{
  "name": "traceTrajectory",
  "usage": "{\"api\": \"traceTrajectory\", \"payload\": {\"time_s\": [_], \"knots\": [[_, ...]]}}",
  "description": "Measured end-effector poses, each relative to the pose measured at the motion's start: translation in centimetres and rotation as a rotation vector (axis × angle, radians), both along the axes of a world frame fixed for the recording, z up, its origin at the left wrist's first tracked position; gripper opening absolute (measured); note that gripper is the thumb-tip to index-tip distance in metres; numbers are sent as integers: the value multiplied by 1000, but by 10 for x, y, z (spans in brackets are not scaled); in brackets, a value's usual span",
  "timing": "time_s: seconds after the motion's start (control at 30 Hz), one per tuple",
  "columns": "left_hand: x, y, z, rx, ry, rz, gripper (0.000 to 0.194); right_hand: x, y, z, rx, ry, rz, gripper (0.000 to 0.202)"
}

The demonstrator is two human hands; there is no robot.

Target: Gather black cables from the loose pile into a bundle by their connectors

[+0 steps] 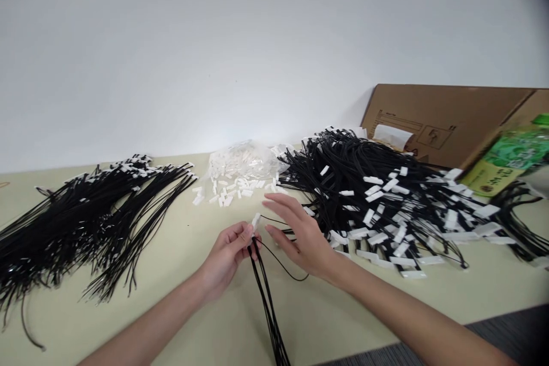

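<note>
Pinched in the fingers of my left hand (231, 251) is a white connector (256, 221), with black cables (266, 297) running down from it toward the bottom of the view. To its right, my right hand (300, 234) has thumb and fingers apart and holds nothing that I can see. Thin black wires pass between the two hands. Behind my hands, small white pieces (234, 187) lie loose in front of a clear plastic bag (244, 160) with more of them inside.
A big heap of black cables (343, 166) with white connectors lies at the right, and another cable bundle (107, 211) at the left. A cardboard box (429, 120) leans at the back right, near a green-labelled bottle (510, 154). The table edge (480, 323) shows lower right.
</note>
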State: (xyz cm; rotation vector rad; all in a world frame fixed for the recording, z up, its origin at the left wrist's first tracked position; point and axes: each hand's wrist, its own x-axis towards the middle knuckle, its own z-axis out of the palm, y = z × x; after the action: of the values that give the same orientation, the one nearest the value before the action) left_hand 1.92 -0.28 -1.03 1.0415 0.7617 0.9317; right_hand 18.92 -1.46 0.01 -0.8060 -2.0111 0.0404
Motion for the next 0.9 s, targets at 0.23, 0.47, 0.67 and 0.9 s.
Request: {"api": "traceTrajectory", "payload": {"time_s": [0.23, 0.47, 0.67, 0.9], "knots": [[-1, 2, 0, -38, -39, 27, 21, 0, -1, -4, 379, -217, 83, 20], [-1, 2, 0, -57, -49, 25, 20, -3, 5, -13, 423, -245, 119, 15], [-2, 1, -2, -46, -53, 12, 20, -3, 3, -14, 422, -244, 132, 17], [-3, 5, -4, -28, -35, 14, 21, -5, 6, -18, 286, -171, 173, 20]]}}
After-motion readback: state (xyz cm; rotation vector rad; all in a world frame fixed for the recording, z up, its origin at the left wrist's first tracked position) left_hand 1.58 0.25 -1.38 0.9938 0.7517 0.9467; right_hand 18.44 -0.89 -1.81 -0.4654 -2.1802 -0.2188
